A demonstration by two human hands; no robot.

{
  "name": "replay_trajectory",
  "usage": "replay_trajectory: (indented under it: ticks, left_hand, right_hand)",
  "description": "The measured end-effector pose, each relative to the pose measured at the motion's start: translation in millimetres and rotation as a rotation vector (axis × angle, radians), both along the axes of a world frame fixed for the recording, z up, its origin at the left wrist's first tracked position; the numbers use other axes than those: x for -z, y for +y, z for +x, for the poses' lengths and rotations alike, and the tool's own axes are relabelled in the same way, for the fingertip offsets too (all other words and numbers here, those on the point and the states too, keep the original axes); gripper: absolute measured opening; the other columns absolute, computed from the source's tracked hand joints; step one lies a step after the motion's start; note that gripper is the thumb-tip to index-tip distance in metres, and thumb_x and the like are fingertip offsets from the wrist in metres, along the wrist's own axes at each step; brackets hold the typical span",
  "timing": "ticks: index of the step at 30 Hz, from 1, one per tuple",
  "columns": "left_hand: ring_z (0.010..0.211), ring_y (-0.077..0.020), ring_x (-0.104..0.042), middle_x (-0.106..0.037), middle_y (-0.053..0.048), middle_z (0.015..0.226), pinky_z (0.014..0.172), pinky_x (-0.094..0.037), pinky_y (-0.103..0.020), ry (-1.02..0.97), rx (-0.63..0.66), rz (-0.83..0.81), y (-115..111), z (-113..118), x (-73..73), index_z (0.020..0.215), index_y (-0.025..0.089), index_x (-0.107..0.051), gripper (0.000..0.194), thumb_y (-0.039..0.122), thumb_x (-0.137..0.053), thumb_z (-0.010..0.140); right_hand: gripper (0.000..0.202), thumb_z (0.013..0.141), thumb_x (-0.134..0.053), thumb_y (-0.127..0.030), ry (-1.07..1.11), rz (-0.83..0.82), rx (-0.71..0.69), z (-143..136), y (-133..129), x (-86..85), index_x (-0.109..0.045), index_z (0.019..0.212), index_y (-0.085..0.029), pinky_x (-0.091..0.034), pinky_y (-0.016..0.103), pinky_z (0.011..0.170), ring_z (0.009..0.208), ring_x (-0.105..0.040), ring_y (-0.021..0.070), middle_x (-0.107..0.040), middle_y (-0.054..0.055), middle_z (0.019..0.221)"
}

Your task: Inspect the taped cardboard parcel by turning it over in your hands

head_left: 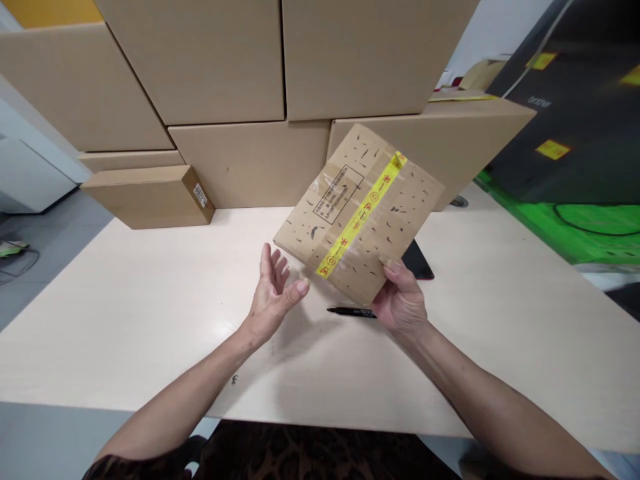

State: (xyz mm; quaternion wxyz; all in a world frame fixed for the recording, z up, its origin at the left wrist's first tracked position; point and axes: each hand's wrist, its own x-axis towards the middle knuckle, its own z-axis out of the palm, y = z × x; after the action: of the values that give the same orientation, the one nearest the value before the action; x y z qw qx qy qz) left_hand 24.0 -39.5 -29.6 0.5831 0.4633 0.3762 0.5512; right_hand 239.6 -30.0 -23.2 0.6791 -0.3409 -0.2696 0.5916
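Note:
A flat cardboard box [395,220] with yellow tape printed in red, a black-framed label and many small dark pen strokes is held up, tilted, above the table. My right hand [403,297] grips its lower right corner, thumb on the marked face and fingers hidden behind. Just off the box's lower left corner is my left hand [275,293], its fingers apart and nothing in it. On the table below lies a black marker pen [350,311], its right end hidden by my right hand. A dark flat object [419,260] shows partly from behind the box.
Large cardboard boxes [225,60] are stacked along the back of the pale table [125,333]. A smaller brown box [145,200] stands at the back left. To the right, beyond the table, are a dark panel [575,113] and a green surface [565,227].

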Motion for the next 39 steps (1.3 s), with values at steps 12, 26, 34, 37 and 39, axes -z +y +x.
replay_trajectory:
  ticks: [12, 26, 34, 37, 39]
  left_hand:
    - [0.151, -0.0415, -0.056, -0.059, -0.015, 0.161, 0.121, -0.05, -0.059, -0.149, 0.09, -0.054, 3.7, 7.4, -0.9, 0.16, 0.033, -0.042, 0.106, 0.052, -0.098, 0.072]
    - [0.144, -0.0426, -0.065, -0.078, -0.014, 0.141, 0.121, -0.053, -0.055, -0.166, -0.032, -0.058, 24.6, -12.7, -6.7, 0.148, 0.023, -0.063, 0.091, 0.047, -0.096, 0.067]
    - [0.137, -0.0418, -0.07, -0.084, -0.011, 0.127, 0.115, -0.059, -0.052, -0.264, -0.052, -0.133, 32.4, -20.9, -6.8, 0.137, 0.019, -0.073, 0.072, 0.054, -0.084, 0.076]
    - [0.133, -0.0422, -0.073, -0.086, -0.012, 0.121, 0.111, -0.061, -0.052, -0.257, -0.065, -0.136, 34.7, -22.9, -6.8, 0.132, 0.018, -0.074, 0.071, 0.056, -0.085, 0.074]
    - [0.132, -0.0417, -0.073, -0.086, -0.012, 0.12, 0.111, -0.062, -0.051, -0.242, -0.07, -0.117, 36.1, -24.4, -8.1, 0.13, 0.017, -0.075, 0.07, 0.056, -0.085, 0.073]
  right_hand:
    - [0.079, 0.068, -0.099, -0.047, -0.074, -0.029, -0.266, -15.4, -12.0, 14.2, -0.063, 0.138, -0.043, -0.043, 0.064, 0.13, 0.145, -0.06, 0.0333, -0.072, 0.001, 0.145]
    - [0.05, 0.076, -0.092, -0.058, -0.062, 0.043, -0.137, 10.5, 11.6, 2.4, -0.074, 0.12, -0.043, -0.057, 0.051, 0.107, 0.12, -0.067, 0.0271, -0.075, -0.001, 0.119]
    - [0.044, 0.081, -0.085, -0.065, -0.086, 0.032, -0.045, 28.5, 22.9, -2.6, -0.076, 0.114, -0.038, -0.054, 0.057, 0.114, 0.132, -0.066, 0.0327, -0.078, 0.002, 0.127]
    - [0.05, 0.08, -0.084, -0.069, -0.088, 0.007, -0.086, 27.9, 22.1, -3.9, -0.076, 0.117, -0.037, -0.054, 0.062, 0.115, 0.141, -0.064, 0.0372, -0.08, 0.003, 0.132]
    - [0.05, 0.076, -0.087, -0.068, -0.081, -0.002, -0.128, 25.1, 21.2, -3.0, -0.077, 0.114, -0.037, -0.054, 0.062, 0.115, 0.143, -0.064, 0.0383, -0.082, 0.002, 0.129]
